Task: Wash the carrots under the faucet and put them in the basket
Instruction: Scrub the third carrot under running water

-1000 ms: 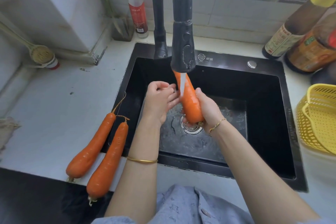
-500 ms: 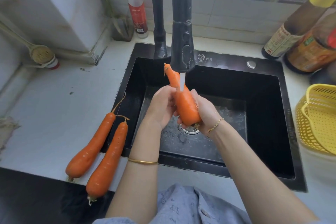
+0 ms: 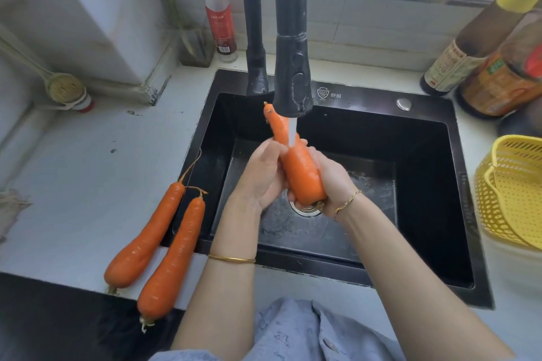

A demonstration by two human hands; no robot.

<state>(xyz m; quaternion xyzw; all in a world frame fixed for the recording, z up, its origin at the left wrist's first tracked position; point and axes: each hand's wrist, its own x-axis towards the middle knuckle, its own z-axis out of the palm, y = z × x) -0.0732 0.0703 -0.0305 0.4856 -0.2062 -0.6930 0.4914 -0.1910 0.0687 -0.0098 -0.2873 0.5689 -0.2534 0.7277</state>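
Over the black sink (image 3: 425, 138), an orange carrot (image 3: 299, 170) stands nearly upright under the stream from the black faucet (image 3: 291, 73). My right hand (image 3: 333, 179) grips its thick lower end. My left hand (image 3: 264, 176) wraps the carrot's left side, fingers curled round it. Two more carrots (image 3: 146, 240) (image 3: 173, 261) lie side by side on the white counter left of the sink. A yellow plastic basket (image 3: 510, 193) sits at the right edge.
Sauce bottles (image 3: 475, 47) crowd the counter's back right. A red-labelled bottle (image 3: 218, 14) stands behind the sink's left corner. A brush (image 3: 63, 88) lies at far left. A second black spout (image 3: 255, 38) hangs beside the faucet.
My left hand has closed onto the carrot from beside it. The carrot has slid lower and leftward, so its thin tip now shows left of the faucet head.
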